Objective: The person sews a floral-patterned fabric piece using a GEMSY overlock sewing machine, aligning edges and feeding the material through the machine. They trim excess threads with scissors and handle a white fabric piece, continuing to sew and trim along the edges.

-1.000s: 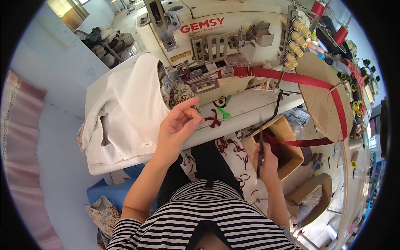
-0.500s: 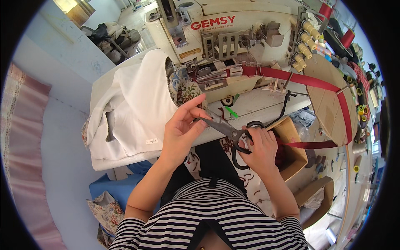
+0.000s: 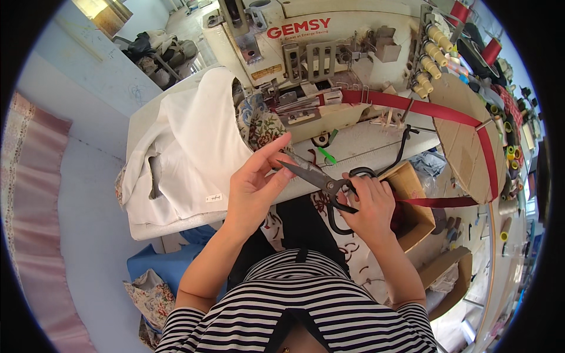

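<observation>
My right hand grips large dark metal scissors with black handles, their pointed tip at the fingertips of my left hand. That hand has its index finger raised and the thumb and middle finger curled together; whatever is between them is too small to make out. Just behind it, a white garment with a floral fabric showing at its edge lies on the worktable, beside the white sewing machine. Red tape runs from the machine around to the right. A green snipper lies behind the scissors.
A cardboard disc carries the tape above an open box. Thread cones crowd the right. A second carton is at lower right, blue fabric at lower left. A pink curtain hangs on the left.
My right hand has raised the scissors from upright beside the box to a slanted position, tip leftward at my left hand's fingers. My left hand has shifted slightly right.
</observation>
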Motion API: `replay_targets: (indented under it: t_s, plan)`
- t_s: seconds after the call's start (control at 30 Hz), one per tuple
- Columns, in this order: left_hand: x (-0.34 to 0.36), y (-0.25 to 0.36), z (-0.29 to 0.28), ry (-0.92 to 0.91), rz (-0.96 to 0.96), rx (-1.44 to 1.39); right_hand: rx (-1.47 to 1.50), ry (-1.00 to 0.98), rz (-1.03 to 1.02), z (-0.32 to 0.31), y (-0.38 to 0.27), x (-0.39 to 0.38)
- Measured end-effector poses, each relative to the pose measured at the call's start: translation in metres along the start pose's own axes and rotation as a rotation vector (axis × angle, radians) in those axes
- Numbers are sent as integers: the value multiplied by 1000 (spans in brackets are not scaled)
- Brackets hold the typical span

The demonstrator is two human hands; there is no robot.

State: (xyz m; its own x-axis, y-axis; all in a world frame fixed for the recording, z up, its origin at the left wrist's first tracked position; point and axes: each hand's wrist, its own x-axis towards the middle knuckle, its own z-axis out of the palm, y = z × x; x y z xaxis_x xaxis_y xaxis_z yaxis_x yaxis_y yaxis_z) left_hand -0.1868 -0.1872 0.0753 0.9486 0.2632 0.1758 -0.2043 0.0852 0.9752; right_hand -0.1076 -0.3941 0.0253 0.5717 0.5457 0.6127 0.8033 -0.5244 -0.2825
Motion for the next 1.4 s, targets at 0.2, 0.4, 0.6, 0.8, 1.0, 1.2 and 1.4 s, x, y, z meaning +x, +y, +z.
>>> replay_targets:
  t_s: [0.2,0.4,0.6,0.8,1.0,1.2,1.4]
  plan:
    - [1,2,1,7,-15,-7,-15,-4,-6,-1,0,0]
    - [0,3,0,6,-22,1,2,0,-6,0,0,0]
    - [1,6,-1,-1,-13,22,7,-11,-30,-5,0,4]
    - [2,-2,-2,-39,25,-3,181,-19,95,-6,3,-8]
    - [4,-12,-9,-90,14,-157,179,-28,524,2,31,-58]
    - [4,-13,-10,-106,-20,-292,73,-27,618,-9,43,-78]
    - [4,-15,-9,-120,-19,-367,61,-11,458,-11,33,-65]
